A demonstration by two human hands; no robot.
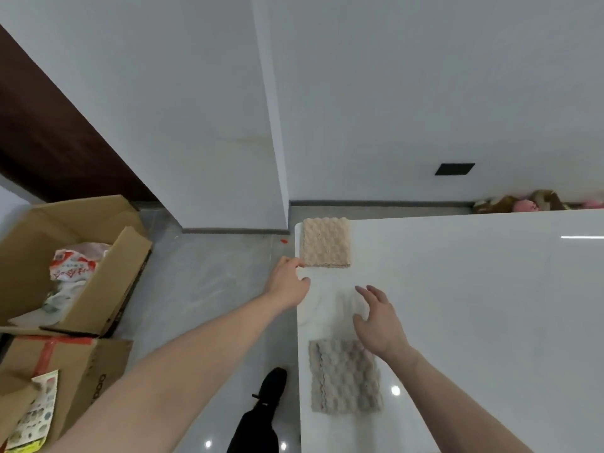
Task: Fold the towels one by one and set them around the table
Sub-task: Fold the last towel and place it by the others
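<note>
Grey towel (344,376) near bench (474,322) edge, right hand (379,318) released beyond it, left hand (287,282) loose at edge, touching beige towel (326,242) corner

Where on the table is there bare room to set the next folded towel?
The table is bare to the right of the beige towel and the grey towel, out to the far edge. The left edge is crowded: both towels, with the left hand and right hand between them.

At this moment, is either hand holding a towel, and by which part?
Neither holds one. The left hand touches the beige towel at its near left corner with a fingertip; the right hand hovers open.
</note>
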